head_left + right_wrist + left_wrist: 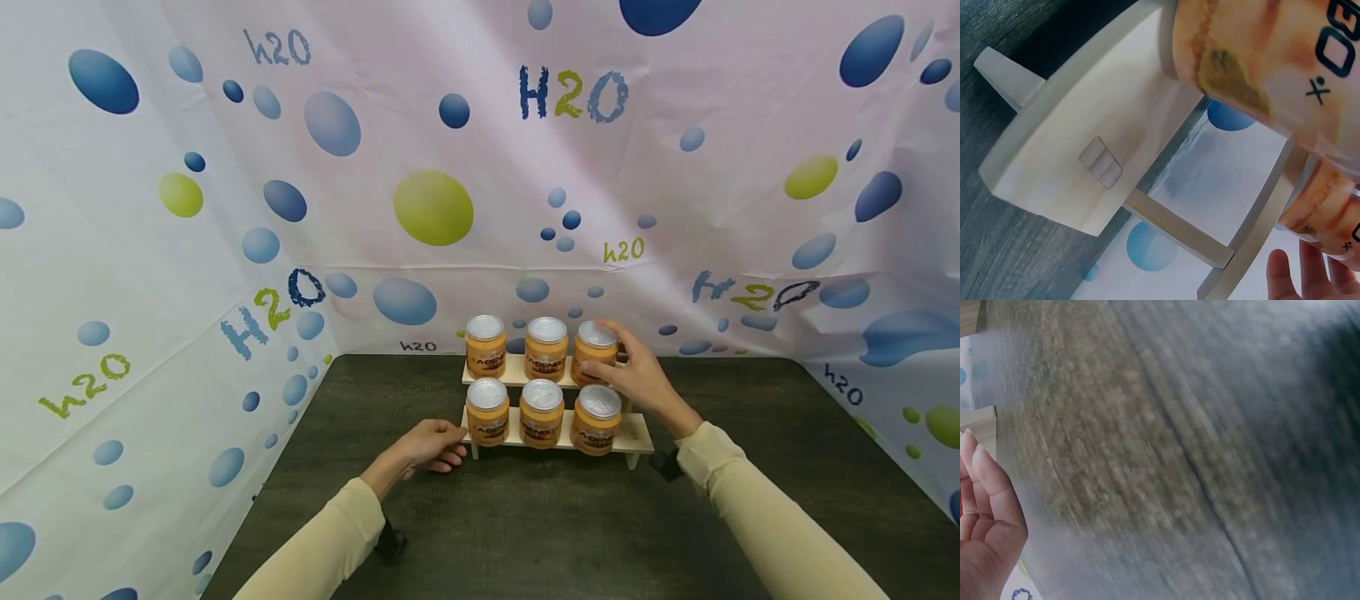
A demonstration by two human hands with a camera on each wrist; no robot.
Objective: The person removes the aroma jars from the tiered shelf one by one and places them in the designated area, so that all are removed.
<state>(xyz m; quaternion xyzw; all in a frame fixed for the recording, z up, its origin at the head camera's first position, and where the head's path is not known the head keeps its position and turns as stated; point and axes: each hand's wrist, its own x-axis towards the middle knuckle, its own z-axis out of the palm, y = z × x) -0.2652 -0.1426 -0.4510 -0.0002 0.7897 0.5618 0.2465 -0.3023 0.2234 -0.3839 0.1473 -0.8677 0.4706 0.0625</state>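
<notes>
Several orange jars with silver lids stand in two rows on a two-step wooden rack point(637, 432). My right hand point(637, 375) grips the upper right jar point(592, 360), with its thumb on the jar's front and fingers over the far side. In the right wrist view, its fingers point(1313, 275) show beside that jar point(1316, 200), while the lower right jar point(1247, 62) looms closer. At the lower step's left end, my left hand point(429, 446) holds the rack's edge by its fingertips. The left wrist view shows the other fingers point(1000, 494) loosely bent; the thumb is hidden there.
Beside the right jars sit the upper middle jar point(546, 350) and lower middle jar point(542, 414). The left column has an upper jar point(486, 348) and a lower jar point(487, 414). Behind the dark wooden table point(525, 525) hangs a printed white curtain point(495, 275).
</notes>
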